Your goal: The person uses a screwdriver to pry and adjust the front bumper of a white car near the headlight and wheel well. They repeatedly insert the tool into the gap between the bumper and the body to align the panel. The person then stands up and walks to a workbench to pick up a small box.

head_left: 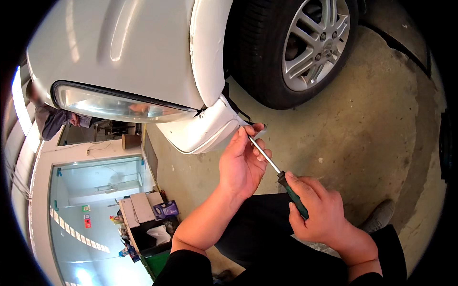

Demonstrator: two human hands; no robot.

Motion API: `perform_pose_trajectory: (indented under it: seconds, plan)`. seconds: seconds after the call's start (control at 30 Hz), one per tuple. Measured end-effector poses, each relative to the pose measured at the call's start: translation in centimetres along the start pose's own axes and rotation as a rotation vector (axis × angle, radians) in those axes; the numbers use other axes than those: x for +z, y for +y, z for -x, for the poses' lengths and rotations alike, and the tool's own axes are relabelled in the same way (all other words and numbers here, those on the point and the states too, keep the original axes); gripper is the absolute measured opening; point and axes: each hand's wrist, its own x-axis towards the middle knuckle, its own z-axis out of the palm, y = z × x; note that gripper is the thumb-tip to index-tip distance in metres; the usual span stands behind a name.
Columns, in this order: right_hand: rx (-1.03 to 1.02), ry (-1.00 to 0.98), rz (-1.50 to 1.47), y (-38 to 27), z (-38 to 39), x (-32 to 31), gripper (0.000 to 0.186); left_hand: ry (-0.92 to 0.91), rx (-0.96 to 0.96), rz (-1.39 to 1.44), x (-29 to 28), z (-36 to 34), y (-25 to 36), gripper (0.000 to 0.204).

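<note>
My right hand (317, 205) is closed around the dark green handle of a screwdriver (269, 161). Its metal shaft slants up and left to the rear edge of a white car bumper (202, 136), by the wheel arch. There my left hand (243, 164) is closed, thumb and fingertips pinching the bumper edge around the screwdriver's tip. The tip itself and any fastener under it are hidden by these fingers. The bumper's upper edge shows a gap and a dark spot below the headlight (124, 105).
Above my hands is the front wheel (296, 47), a black tyre on a silver spoked rim. Concrete floor (362, 128) spreads to the right. At lower left, a cluttered cabinet (138, 207) bears a purple jug (166, 209) before a glass partition. Another person (50, 119) is at far left.
</note>
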Motion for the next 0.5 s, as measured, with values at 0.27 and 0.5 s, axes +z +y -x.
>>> perform_pose_trajectory:
  seconds: [0.27,0.5]
  plan:
    - [0.010,0.002,0.010,-0.09,-0.30,0.32,0.065,0.002,-0.038,0.033,0.16,-0.14,0.38,0.021]
    - [-0.019,0.031,-0.007,0.47,-0.49,0.50,0.065,-0.020,-0.031,0.052,0.20,-0.17,0.48,0.019]
